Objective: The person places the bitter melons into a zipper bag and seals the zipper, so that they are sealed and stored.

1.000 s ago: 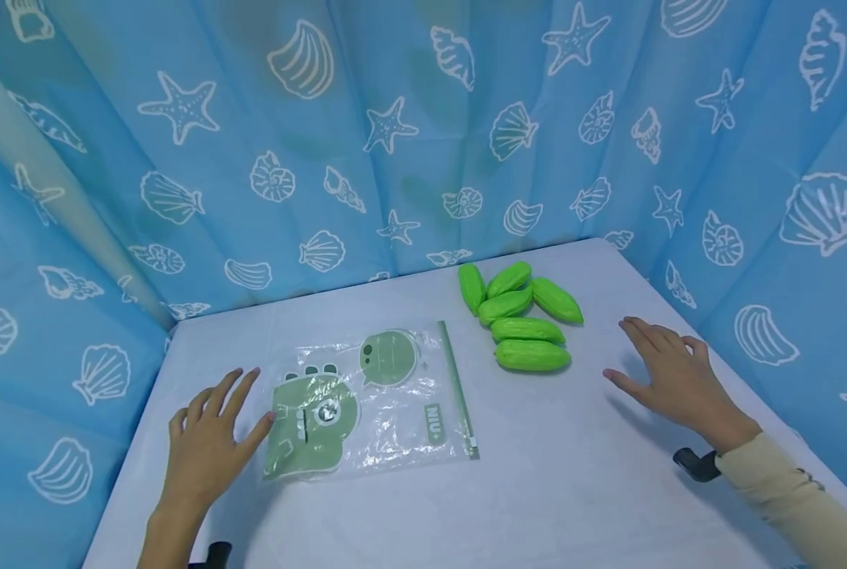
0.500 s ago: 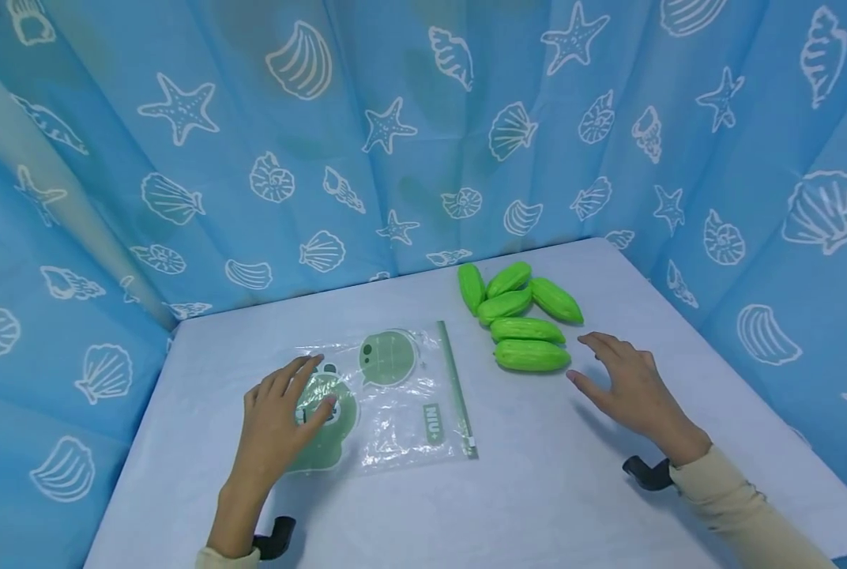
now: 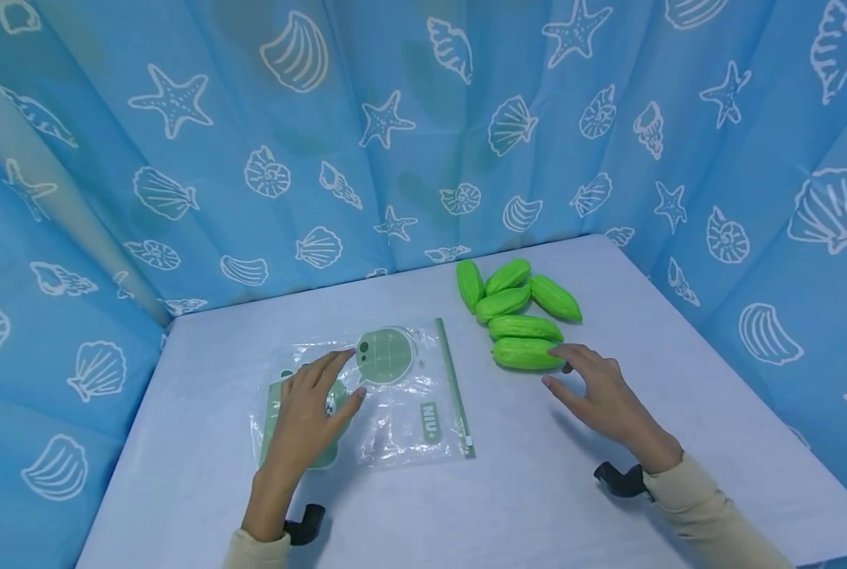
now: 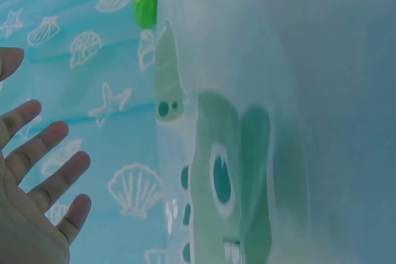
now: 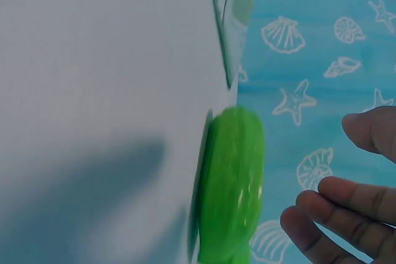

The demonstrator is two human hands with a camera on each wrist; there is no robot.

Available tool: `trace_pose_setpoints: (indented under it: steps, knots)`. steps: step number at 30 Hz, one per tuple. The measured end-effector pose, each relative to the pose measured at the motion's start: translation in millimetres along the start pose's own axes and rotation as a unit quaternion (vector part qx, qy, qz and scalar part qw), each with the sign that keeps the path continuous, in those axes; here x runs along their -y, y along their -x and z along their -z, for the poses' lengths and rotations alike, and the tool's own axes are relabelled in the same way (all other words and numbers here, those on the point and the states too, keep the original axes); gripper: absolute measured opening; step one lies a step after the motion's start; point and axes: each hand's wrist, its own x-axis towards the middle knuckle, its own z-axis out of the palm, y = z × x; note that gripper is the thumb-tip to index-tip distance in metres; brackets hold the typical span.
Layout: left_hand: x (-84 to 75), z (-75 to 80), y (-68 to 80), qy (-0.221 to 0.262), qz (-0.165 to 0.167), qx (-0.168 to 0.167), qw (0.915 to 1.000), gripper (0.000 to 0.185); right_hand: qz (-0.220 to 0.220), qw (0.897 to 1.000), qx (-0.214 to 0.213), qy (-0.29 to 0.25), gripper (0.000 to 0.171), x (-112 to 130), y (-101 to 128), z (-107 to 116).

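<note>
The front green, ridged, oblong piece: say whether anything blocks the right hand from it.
Nothing visible blocks the right hand from the front green piece; the right wrist view shows only open space between them.

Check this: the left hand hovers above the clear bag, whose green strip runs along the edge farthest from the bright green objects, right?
No: the green strip runs along the edge nearest the bright green objects, as the head view shows. The left hand does hover above the bag.
</note>
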Motion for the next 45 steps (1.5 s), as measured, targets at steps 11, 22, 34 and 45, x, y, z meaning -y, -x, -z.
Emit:
trace_pose_setpoints:
  steps: [11, 22, 34, 45]
  knots:
    - [-24.2, -29.2, -16.2, 0.036, -0.035, 0.015, 0.9986, 0.053, 0.02, 0.998, 0.034, -0.047, 0.038, 14, -8, -21]
    - [-34.0, -48.7, -27.4, 0.059, -0.057, 0.039, 0.9959, 0.051, 0.039, 0.991, 0.049, -0.117, 0.033, 21, -15, -50]
    - [-48.3, -66.9, -33.0, 0.079, -0.058, 0.045, 0.9941, 0.048, 0.046, 0.986, 0.051, -0.152, 0.03, 29, -35, -78]
    - [-52.3, -74.0, -39.6, 0.079, -0.084, 0.041, 0.9925, 0.047, 0.061, 0.988, 0.054, -0.132, 0.039, 28, -46, -100]
